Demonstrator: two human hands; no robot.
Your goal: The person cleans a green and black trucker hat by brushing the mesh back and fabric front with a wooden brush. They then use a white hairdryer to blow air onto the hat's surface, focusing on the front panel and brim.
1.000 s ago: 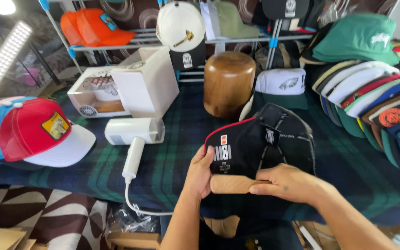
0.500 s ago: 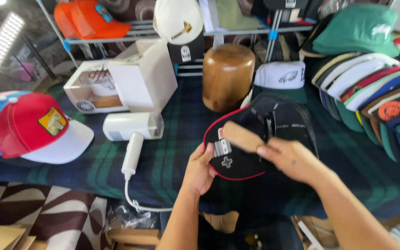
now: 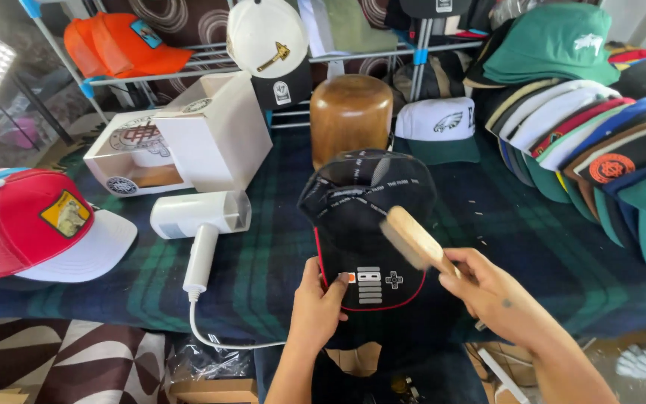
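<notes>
Fingers of the left hand point(image 3: 317, 307) pinch the black cap point(image 3: 368, 224) by its brim at the table's point(image 3: 263, 247) near edge; the right hand point(image 3: 491, 295) grips a wooden brush point(image 3: 413, 238). Since before, the cap has turned brim-downward, and the brush now lies against its crown.

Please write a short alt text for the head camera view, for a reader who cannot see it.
A left hand holds a black cap by its brim while the right hand presses a wooden brush against its crown. They are above a plaid cloth with a white steamer, a wooden block and many caps around.
</notes>
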